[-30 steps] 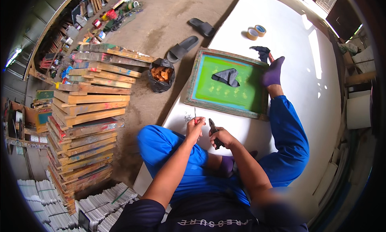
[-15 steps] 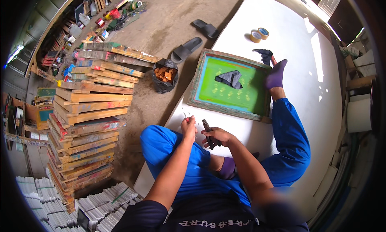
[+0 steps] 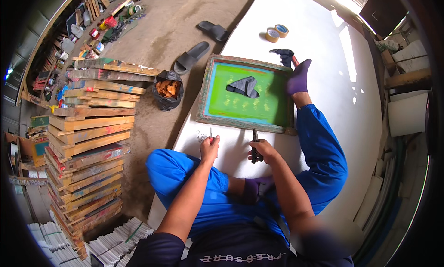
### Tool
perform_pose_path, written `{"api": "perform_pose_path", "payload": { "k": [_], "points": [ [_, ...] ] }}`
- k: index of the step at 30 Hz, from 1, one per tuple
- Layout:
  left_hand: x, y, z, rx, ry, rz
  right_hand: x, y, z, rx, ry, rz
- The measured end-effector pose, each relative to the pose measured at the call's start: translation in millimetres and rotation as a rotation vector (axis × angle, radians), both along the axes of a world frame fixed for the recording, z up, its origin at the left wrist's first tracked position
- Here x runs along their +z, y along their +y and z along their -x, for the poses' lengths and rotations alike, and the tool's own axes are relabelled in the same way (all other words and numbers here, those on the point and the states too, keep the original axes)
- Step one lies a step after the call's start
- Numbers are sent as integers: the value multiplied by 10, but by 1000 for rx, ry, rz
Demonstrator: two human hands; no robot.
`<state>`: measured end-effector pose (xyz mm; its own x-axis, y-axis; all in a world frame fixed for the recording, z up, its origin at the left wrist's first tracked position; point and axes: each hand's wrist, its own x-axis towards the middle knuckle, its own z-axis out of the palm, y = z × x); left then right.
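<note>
Stacked frames (image 3: 88, 142): wooden, paint-stained, piled on the floor left of the desk; apart from the work in hand.
Black bag (image 3: 167, 89): open, on the floor just off the desk's left edge; orange-brown lumps inside, kind not discernible.
Sandals (image 3: 203, 42): dark pair on the floor past the bag.
Desk (image 3: 342, 72): white, low, sat upon; mostly bare toward far and right edges.
Left hand (image 3: 209, 147): clenched in a pinch on a thin pin-like piece (image 3: 211, 132), upright at the near left edge; small dark bits (image 3: 200, 137) lying just beside.
Right hand (image 3: 264, 151): closed around dark pliers (image 3: 255, 144), tip pointing toward the frame's near rail.
Screen frame (image 3: 245, 93): green mesh, weathered wooden border, flat on the desk ahead of both hands; dark cloth (image 3: 244, 85) resting on the mesh; right rail pinned under a purple-socked foot (image 3: 298, 77).
Tape rolls (image 3: 276, 32): two, far edge, unused-looking.
Progress, as judged: mid-way; some small pieces already out beside the left hand, frame not yet finished, remaining rails untouched as far as visible.
</note>
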<state>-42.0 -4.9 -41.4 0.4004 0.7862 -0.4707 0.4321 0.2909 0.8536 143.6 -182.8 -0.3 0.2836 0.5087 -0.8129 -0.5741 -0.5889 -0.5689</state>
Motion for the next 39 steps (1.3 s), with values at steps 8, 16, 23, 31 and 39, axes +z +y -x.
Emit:
{"api": "perform_pose_path", "payload": {
  "k": [8,16,23,31,39],
  "points": [
    [-57,-12,-8,-43,15,-34,36,34,-196,39,-23,101],
    [25,-26,-34,-50,-10,-38,8,169,-203,86,-111,213],
    [108,-40,-51,-53,-31,-4,93,283,-145,132,-188,294],
    [15,-26,-63,-73,18,-67,24,322,100,32,-395,356],
    [-52,-14,-98,-94,25,-80,-45,263,135,-13,-442,287]
  ]
}}
